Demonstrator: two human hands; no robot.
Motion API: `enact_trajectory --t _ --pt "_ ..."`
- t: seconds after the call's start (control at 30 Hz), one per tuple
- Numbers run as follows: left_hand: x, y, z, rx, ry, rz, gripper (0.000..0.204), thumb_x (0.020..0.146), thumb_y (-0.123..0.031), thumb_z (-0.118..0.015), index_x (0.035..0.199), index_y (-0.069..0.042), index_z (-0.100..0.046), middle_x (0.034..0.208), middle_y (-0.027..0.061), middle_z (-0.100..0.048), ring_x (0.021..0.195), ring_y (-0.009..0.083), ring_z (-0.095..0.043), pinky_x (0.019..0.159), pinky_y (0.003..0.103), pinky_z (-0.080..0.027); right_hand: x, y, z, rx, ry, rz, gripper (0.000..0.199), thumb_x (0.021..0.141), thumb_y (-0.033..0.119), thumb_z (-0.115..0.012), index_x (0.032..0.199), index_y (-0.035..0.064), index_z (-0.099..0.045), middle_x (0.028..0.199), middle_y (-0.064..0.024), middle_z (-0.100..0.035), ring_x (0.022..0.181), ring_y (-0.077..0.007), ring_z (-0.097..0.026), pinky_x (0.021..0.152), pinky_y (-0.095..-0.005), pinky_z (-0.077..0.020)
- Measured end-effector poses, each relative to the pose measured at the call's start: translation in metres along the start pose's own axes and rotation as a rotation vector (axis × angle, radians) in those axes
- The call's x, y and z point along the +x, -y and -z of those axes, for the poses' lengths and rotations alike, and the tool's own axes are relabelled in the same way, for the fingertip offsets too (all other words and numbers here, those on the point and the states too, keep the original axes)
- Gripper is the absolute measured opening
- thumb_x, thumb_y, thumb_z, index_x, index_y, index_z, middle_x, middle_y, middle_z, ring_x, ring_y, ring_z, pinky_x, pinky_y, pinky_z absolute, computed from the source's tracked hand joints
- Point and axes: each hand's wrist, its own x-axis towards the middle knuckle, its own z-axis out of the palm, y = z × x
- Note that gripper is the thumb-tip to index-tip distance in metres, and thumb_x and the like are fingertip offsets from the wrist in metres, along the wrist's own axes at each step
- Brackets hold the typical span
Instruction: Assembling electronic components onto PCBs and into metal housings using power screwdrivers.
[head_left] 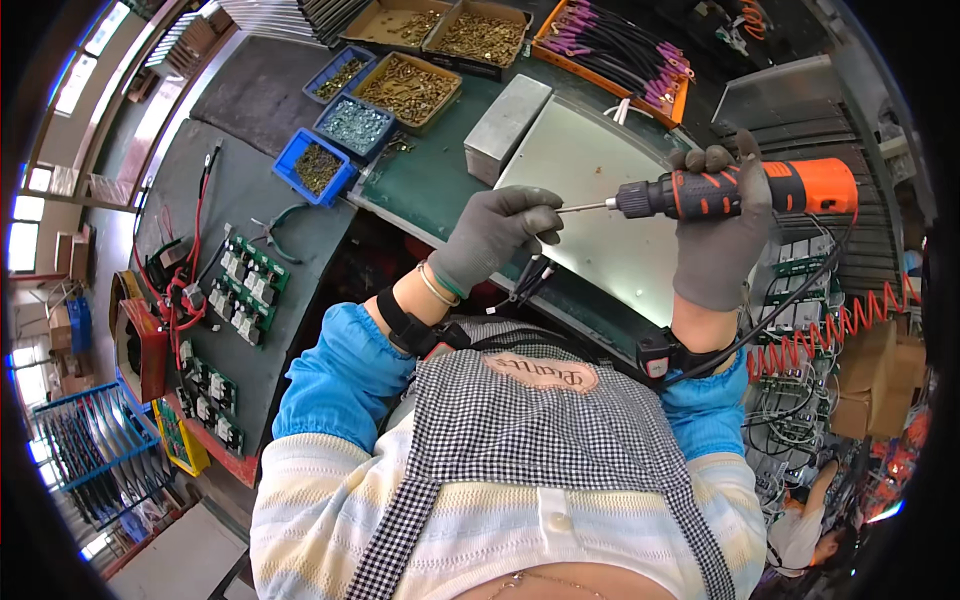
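Note:
My right hand [725, 230], in a grey glove, grips an orange-and-black electric screwdriver [690, 193] held level, pointing left. From its chuck a long thin bit [585, 207] reaches toward my left hand [500, 237], gloved in grey too. The left fingers are pinched together round the bit's tip; whether a screw sits there is hidden. Both hands are above a pale metal panel [600, 150] that lies on the green bench [415, 185]. Under my left hand hang short black leads [523, 283] with white ends.
Blue bins [313, 168] and tan boxes [410, 88] of small fasteners stand at the back left. A grey metal block [508, 125] is beside the panel. Behind lies an orange tray [640, 70] of black cables. Circuit boards [245, 290] occupy the left table; a red coiled hose [840, 330] hangs right.

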Motion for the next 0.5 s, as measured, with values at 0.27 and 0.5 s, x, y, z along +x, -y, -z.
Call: enact_trajectory --t 0.27,0.5 --pt "0.001 0.000 0.022 0.340 0.121 0.142 0.048 0.091 -0.017 -0.068 0.129 0.008 -0.053 0.100 0.0125 -0.070 0.082 0.0163 -0.068 0.070 0.024 -0.055 0.002 -0.008 0.029 -0.124 -0.095 0.160 0.037 0.089 0.020 -0.063 0.121 0.0051 -0.051 0.084 -0.0086 -0.059 0.082 -0.0222 -0.058 0.095 -0.0487 -0.0467" --pt "0.002 0.077 0.066 0.632 0.198 0.227 0.042 0.086 -0.015 -0.070 0.122 0.005 -0.059 0.107 0.0114 -0.069 0.097 0.0188 -0.064 0.086 0.031 -0.051 -0.005 -0.022 0.045 -0.297 -0.038 0.243 0.053 0.086 0.007 -0.059 0.134 0.0009 -0.036 0.085 -0.0132 -0.063 0.080 -0.0261 -0.063 0.085 -0.0521 -0.0514"
